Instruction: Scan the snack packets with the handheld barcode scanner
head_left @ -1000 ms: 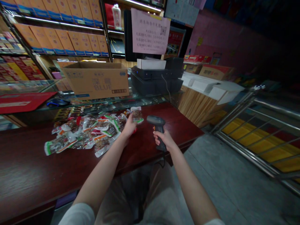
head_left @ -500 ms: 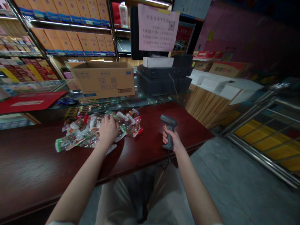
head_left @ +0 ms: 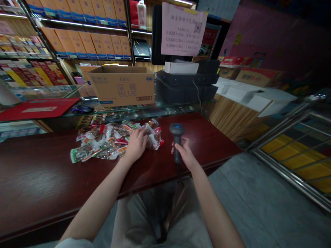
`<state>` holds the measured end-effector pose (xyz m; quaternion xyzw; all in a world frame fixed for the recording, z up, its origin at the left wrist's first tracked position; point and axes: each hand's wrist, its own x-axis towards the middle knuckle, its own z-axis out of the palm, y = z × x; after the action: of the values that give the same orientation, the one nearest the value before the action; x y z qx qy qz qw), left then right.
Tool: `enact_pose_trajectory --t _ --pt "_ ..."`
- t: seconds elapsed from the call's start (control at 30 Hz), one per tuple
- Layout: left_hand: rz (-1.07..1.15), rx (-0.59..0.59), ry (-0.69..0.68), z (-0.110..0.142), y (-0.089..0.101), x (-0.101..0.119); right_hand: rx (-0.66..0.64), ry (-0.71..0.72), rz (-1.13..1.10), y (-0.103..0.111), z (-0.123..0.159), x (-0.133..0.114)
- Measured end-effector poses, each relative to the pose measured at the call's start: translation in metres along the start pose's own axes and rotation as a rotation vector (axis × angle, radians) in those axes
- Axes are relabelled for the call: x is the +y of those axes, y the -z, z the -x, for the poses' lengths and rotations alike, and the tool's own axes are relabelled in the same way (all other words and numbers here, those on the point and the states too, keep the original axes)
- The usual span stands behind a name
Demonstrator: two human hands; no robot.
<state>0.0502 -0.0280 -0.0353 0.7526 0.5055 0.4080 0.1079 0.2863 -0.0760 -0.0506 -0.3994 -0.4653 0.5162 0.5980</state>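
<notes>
A pile of clear plastic snack packets (head_left: 108, 141) with white, green, red and orange parts lies spread over the dark red table. On the pile's right part rests my left hand (head_left: 136, 143), palm down, fingers stretched over the packets and gripping none that I can see. My right hand (head_left: 185, 151) is wrapped round the handle of a dark grey barcode scanner (head_left: 177, 129). The scanner stands upright to the right of the pile, apart from it, with a small blue light on top. Its cable hangs down past the table's front edge.
Behind the table (head_left: 38, 186), a cardboard box (head_left: 122, 89) stands on a glass counter beside a black till (head_left: 186, 90) and a monitor with a pink notice (head_left: 183, 31). A computer mouse (head_left: 82, 109) and red folder (head_left: 41, 109) lie left. Metal railing (head_left: 289, 172) is at right.
My left hand has slid right across the packets. My right hand has turned the scanner from facing left to upright, head pointing away, and brought it slightly left. The view has shifted a little.
</notes>
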Motion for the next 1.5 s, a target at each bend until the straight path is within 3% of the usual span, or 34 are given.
enact_pose_trajectory --t 0.17,0.27,0.33,0.4,0.5,0.67,0.73,0.87,1.1,1.23,1.5 --pt "1.001 -0.245 0.298 0.007 -0.005 0.015 -0.013 0.100 0.411 -0.072 -0.004 0.009" --pt "1.294 -0.215 0.487 0.009 -0.006 0.024 -0.036 0.072 0.529 -0.100 -0.004 0.015" --pt "1.366 -0.137 0.594 0.007 -0.005 0.028 -0.089 0.100 0.560 -0.105 -0.002 0.015" --pt "1.403 -0.050 0.686 0.004 -0.003 0.030 -0.186 0.115 0.558 -0.098 -0.004 0.012" --pt "1.454 0.021 0.777 0.000 0.001 0.030 -0.273 0.060 0.521 -0.071 -0.016 0.006" --pt "1.467 -0.075 0.768 0.000 0.008 0.032 0.064 0.052 0.783 -0.025 -0.055 0.008" --pt "1.436 -0.101 0.741 0.000 0.009 0.033 0.070 -0.018 0.882 -0.020 -0.068 0.015" --pt "1.415 -0.122 0.719 -0.001 0.009 0.029 -0.076 -0.078 0.948 -0.022 -0.083 0.030" --pt "1.403 -0.135 0.631 0.000 0.018 0.033 -0.029 -0.142 0.404 0.001 -0.104 0.031" --pt "1.380 -0.186 0.661 0.002 0.016 0.036 -0.037 -0.083 0.003 0.018 -0.104 0.021" --pt "1.329 -0.298 0.646 0.009 0.006 0.042 -0.053 -0.005 -0.228 0.021 -0.093 0.005"
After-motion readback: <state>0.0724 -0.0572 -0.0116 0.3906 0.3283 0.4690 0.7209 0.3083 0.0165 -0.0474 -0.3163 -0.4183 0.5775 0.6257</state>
